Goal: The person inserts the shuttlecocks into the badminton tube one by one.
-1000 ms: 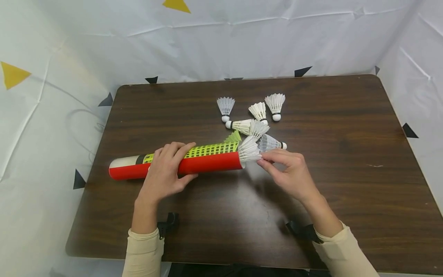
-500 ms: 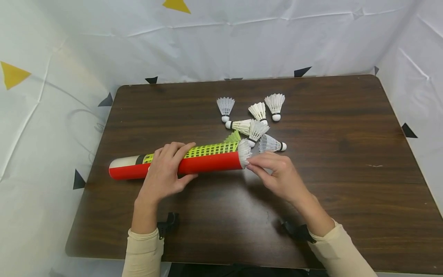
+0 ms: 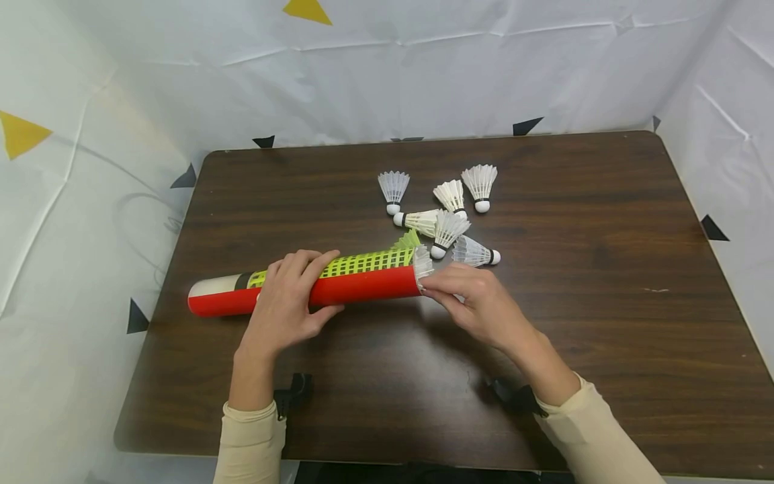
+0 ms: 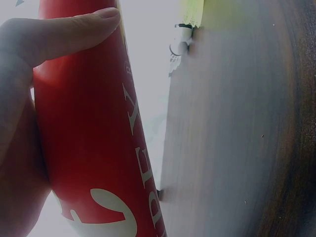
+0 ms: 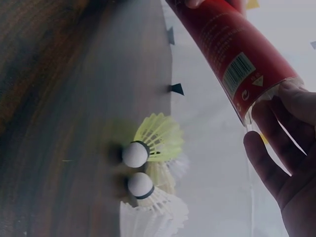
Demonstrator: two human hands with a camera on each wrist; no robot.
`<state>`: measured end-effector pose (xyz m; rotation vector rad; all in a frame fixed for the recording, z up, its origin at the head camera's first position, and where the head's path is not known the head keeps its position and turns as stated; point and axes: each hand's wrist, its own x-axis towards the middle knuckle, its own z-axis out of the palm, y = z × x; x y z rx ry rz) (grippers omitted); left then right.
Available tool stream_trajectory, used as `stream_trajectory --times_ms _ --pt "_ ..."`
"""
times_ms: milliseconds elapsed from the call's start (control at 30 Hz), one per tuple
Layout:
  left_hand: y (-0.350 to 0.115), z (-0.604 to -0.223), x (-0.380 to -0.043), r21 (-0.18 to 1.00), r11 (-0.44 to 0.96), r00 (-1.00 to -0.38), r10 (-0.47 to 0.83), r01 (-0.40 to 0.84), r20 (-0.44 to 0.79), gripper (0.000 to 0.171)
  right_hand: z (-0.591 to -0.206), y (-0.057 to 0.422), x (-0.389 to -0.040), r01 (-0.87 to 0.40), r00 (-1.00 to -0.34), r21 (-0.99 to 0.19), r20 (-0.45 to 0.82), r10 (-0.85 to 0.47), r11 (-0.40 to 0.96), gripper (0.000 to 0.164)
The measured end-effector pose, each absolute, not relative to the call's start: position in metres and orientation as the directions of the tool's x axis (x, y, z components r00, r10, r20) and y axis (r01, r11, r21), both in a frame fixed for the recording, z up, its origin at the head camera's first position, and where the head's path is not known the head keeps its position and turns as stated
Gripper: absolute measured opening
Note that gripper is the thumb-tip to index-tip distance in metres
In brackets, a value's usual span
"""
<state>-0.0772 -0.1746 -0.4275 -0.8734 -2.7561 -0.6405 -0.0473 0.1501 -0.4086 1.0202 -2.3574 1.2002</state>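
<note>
A red and yellow-green shuttlecock tube (image 3: 369, 286) lies nearly sideways in the head view, its mouth facing right. My left hand (image 3: 291, 296) grips its middle from above; in the left wrist view the thumb (image 4: 74, 32) lies across the red side. At the mouth, a white shuttlecock (image 3: 423, 261) sits mostly inside, only its feather edge showing. My right hand (image 3: 480, 304) pinches that edge. The right wrist view shows the right fingers (image 5: 276, 138) at the tube's rim, some reaching in. The shuttlecock's cork is hidden inside.
Behind the tube lie several loose white shuttlecocks, one (image 3: 449, 232) close to the mouth and another (image 3: 474, 251) near my right hand. A yellow-green shuttlecock (image 3: 407, 240) touches or nearly touches the tube's far side. White sheeting (image 3: 393, 81) stands along the back of the brown table (image 3: 605, 269).
My right hand has moved left, sliding the white shuttlecock from partly outside the tube to nearly all inside. The left hand keeps its grip and the tube has hardly moved.
</note>
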Motion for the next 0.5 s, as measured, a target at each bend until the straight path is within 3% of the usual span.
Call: stream_trajectory --times_ms 500 --pt "-0.1744 -0.4254 -0.0774 0.347 0.736 -0.812 0.503 0.582 0.295 0.09 -0.4022 0.147 -0.0579 -0.742 -0.663 -0.559 0.534 -0.524 0.37 0.022"
